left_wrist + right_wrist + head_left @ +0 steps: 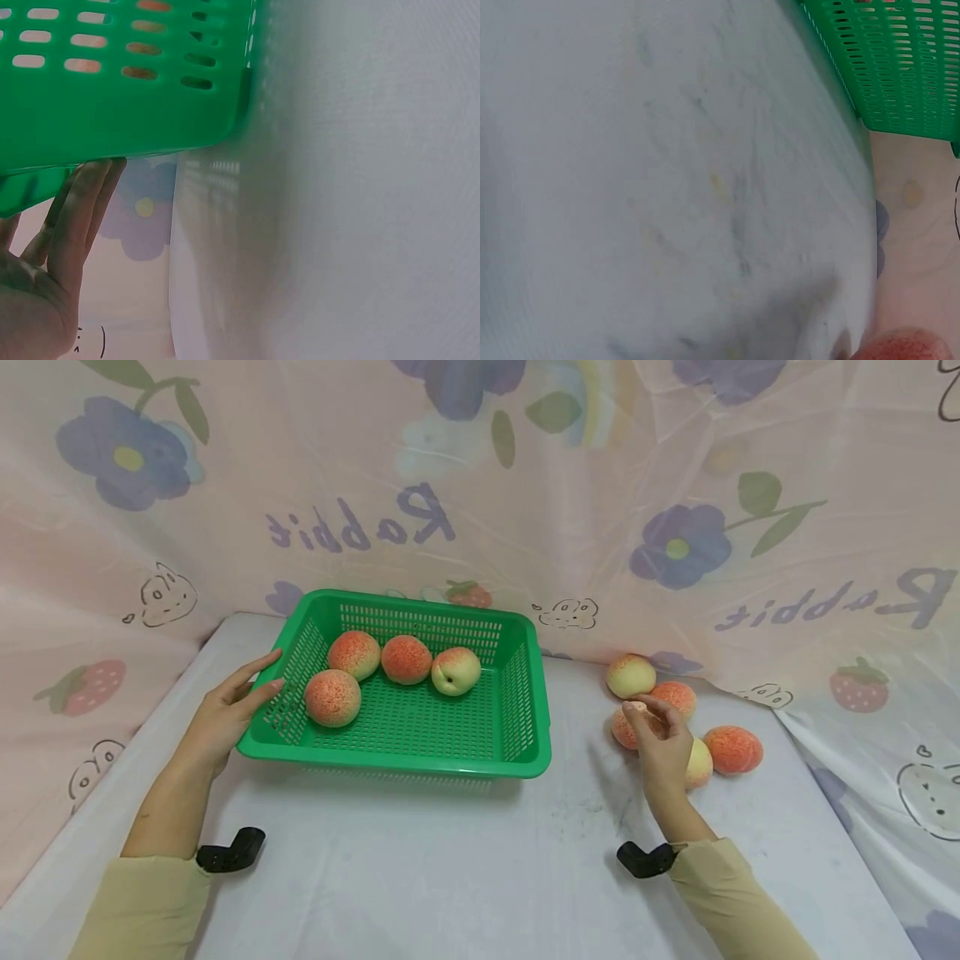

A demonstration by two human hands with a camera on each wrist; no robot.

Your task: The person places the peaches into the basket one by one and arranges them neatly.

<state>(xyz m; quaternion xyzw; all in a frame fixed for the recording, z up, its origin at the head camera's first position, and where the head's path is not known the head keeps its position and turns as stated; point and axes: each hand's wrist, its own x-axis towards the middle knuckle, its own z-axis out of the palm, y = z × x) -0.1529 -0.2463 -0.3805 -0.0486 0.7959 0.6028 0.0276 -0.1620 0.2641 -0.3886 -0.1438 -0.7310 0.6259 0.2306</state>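
Four peaches sit in a green plastic basket toward the table's far left corner, held by the left hand; near the far right corner, the right hand grasps another peach, likely light, firm, best gripped around its middle.

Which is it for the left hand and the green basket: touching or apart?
Touching. The head view shows the left hand with its fingers at the left edge of the green basket; the left wrist view shows fingers meeting it.

White tabletop, flower-printed curtain, faint marks, possibly stains
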